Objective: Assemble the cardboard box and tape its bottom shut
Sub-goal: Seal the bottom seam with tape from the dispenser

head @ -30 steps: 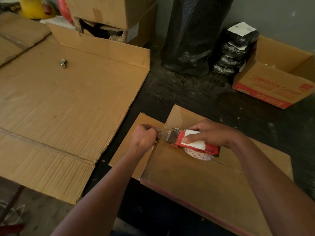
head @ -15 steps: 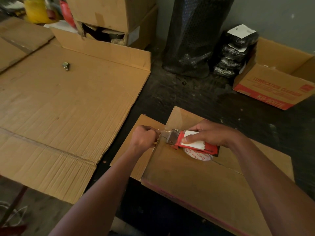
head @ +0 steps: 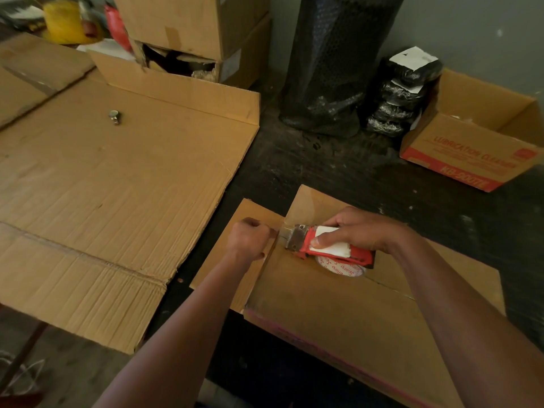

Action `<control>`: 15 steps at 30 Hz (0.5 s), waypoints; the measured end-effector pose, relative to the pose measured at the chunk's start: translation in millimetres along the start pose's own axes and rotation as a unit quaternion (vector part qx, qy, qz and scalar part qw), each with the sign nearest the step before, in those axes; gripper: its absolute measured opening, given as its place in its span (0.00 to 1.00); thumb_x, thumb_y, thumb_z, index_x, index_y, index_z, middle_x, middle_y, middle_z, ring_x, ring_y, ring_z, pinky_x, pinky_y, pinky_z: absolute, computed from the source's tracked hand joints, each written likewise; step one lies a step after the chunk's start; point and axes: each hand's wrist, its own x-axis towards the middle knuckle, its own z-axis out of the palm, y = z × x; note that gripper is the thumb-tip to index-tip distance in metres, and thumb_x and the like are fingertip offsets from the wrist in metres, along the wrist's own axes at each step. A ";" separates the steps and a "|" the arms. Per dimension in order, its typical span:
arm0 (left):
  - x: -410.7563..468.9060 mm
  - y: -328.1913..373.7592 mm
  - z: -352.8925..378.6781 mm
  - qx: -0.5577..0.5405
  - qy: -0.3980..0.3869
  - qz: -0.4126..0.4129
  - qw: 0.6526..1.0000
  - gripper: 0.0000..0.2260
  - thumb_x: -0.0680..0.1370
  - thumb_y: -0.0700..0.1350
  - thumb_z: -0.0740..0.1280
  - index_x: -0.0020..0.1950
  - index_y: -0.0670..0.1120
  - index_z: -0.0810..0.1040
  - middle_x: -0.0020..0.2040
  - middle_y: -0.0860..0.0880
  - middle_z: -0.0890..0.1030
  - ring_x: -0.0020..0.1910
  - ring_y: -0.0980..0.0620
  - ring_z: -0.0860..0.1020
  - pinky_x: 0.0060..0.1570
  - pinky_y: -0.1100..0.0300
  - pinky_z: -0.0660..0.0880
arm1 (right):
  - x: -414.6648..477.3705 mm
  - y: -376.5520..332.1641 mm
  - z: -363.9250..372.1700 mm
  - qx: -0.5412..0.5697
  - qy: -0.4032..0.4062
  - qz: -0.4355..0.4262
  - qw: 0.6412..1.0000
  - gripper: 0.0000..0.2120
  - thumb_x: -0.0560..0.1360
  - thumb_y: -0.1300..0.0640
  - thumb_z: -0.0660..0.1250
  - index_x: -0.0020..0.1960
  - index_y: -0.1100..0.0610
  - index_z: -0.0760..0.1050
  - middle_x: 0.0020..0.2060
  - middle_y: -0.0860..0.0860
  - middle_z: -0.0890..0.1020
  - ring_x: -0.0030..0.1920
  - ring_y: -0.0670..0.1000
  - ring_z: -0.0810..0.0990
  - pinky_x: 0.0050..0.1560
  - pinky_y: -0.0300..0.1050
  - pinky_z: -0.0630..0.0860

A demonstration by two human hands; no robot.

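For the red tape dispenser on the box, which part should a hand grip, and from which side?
Grip the tape dispenser by its long red body, from above, as the right hand does. It lies flat on the cardboard box, metal cutter end toward the left hand, so stay behind that.

A dim room with a dark, scuffed floor [head: 338, 169] and a plain grey wall [head: 471, 30]. Flattened cardboard sheets [head: 103, 187] cover the left; a black wrapped roll [head: 332, 63] stands against the wall.

The brown cardboard box [head: 338, 313] lies with its closed flaps facing up, two end flaps sticking out flat. A red tape dispenser [head: 329, 248] with a white roll rests on its centre seam.
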 end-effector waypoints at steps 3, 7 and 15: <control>1.0 -5.5 -1.9 0.012 0.026 0.058 0.998 0.08 0.76 0.43 0.75 0.51 0.46 0.79 0.47 0.49 0.81 0.45 0.50 0.79 0.50 0.49 0.81 | -0.5 -0.5 0.8 0.003 0.001 0.000 1.000 0.18 0.75 0.38 0.72 0.57 0.49 0.86 0.50 0.47 0.87 0.50 0.49 0.85 0.49 0.49 0.79; -3.9 -4.1 2.1 0.083 0.032 0.173 0.981 0.07 0.78 0.36 0.70 0.45 0.47 0.82 0.45 0.50 0.84 0.47 0.53 0.82 0.44 0.59 0.80 | -0.6 -2.3 0.8 0.000 -0.001 0.002 1.000 0.19 0.75 0.37 0.72 0.57 0.49 0.86 0.50 0.47 0.87 0.50 0.49 0.86 0.54 0.53 0.81; 4.2 0.9 -0.3 0.021 -0.074 0.090 0.993 0.06 0.82 0.41 0.67 0.51 0.49 0.83 0.53 0.49 0.83 0.53 0.51 0.81 0.45 0.59 0.80 | -4.6 -4.7 -1.3 0.001 -0.002 0.006 1.000 0.19 0.76 0.38 0.71 0.60 0.49 0.84 0.51 0.47 0.87 0.51 0.49 0.86 0.57 0.52 0.81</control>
